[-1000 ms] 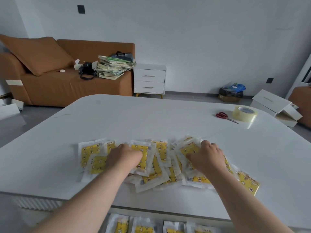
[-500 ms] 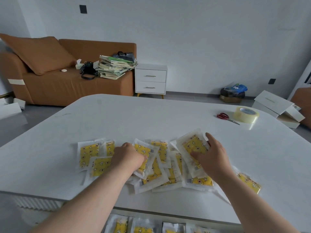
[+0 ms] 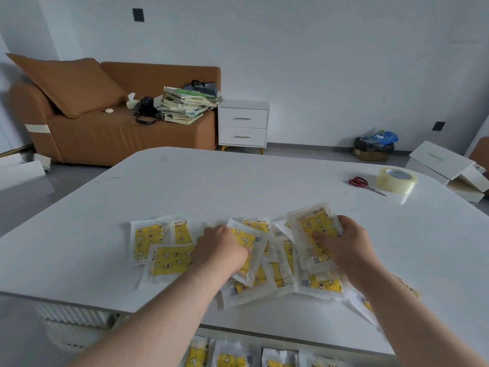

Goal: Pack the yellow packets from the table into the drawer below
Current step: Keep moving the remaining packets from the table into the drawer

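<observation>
White worktop (image 3: 238, 186) holds spread yellow packets (image 3: 169, 259), the left grip (image 3: 222, 247) pinching a middle packet (image 3: 244, 239), the right grip (image 3: 346, 245) grasping a tilted packet (image 3: 315, 227).

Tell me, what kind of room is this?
Probably a home living room: a brown sofa with a cushion, a white two-drawer cabinet by the wall, and a big white table.

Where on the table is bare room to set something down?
Bare: the far half of the table, beyond the yellow packets, and the strip left of them. The scissors and a tape roll sit far right. Crowded: the near middle, where left hand and right hand grip packets.
</observation>
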### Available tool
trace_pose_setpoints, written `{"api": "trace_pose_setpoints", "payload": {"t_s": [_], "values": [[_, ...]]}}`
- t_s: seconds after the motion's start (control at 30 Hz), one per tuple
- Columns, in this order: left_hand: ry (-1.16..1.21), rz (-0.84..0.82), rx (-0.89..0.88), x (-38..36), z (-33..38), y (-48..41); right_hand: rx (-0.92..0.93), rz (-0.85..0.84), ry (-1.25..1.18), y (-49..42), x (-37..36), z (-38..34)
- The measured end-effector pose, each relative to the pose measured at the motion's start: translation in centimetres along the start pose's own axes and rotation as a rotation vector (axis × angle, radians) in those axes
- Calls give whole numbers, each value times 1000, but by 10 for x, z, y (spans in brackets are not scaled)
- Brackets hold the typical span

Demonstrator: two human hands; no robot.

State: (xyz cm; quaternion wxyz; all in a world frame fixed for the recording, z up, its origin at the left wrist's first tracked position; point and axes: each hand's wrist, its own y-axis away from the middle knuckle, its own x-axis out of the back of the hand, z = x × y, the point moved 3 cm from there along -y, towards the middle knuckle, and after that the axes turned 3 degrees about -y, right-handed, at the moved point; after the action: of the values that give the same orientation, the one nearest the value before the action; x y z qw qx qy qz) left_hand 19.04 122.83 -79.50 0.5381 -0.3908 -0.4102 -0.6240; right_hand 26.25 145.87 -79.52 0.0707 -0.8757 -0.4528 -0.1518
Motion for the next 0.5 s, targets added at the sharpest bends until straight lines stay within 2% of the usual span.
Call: {"api": "trace_pose_setpoints", "payload": {"t_s": [0.13, 0.2, 0.3, 0.4, 0.5], "values": [[104, -11, -85, 17, -9, -7, 11, -4, -1, 0, 0, 0], [162, -75, -130, 37, -26, -19, 14, -5, -2, -1, 1, 1], [13, -169, -176, 60, -61, -31, 10, -16, -15, 0, 1, 1], [-171, -245, -152, 53, -91, -32, 8, -15, -32, -1, 2, 1], [-223, -236, -163, 47, -94, -31, 10, -10, -47, -2, 2, 2]]}}
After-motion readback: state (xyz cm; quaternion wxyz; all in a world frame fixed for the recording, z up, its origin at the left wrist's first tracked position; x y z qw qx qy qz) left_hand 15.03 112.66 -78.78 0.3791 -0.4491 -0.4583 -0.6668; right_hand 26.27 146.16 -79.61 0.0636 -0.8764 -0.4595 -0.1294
